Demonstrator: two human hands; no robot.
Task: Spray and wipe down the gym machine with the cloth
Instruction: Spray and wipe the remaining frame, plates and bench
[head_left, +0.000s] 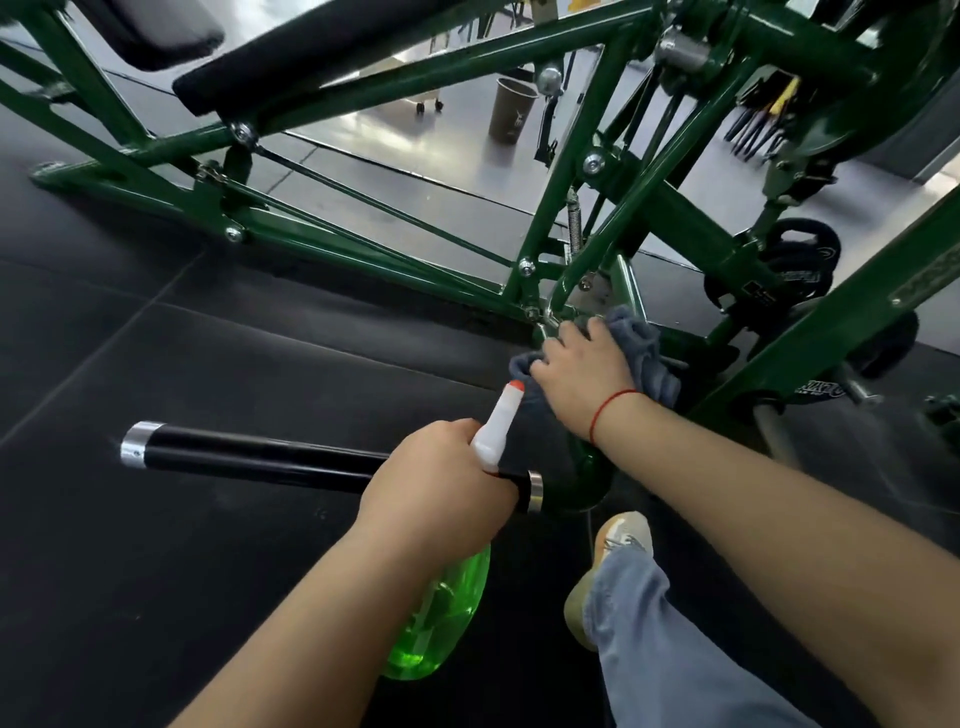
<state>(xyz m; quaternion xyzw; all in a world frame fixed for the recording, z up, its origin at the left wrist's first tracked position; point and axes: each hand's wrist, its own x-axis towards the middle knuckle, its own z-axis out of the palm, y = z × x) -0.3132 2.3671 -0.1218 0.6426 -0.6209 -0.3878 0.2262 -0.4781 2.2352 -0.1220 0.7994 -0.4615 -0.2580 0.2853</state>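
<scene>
low down, a grey cloth (641, 338) is clutched against the green frame (680, 208) by the right hand (582, 374), fingers bent over it; the spray bottle (441, 613) is gripped by the left hand (441, 483).

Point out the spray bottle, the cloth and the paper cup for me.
spray bottle (441, 618): head view, on its translucent green body.
cloth (638, 335): head view, on its bunched grey folds.
paper cup (511, 114): head view, on its brown side wall.

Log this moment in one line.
phase: wiping | right hand: holds grey cloth against green frame | left hand: grips spray bottle
</scene>
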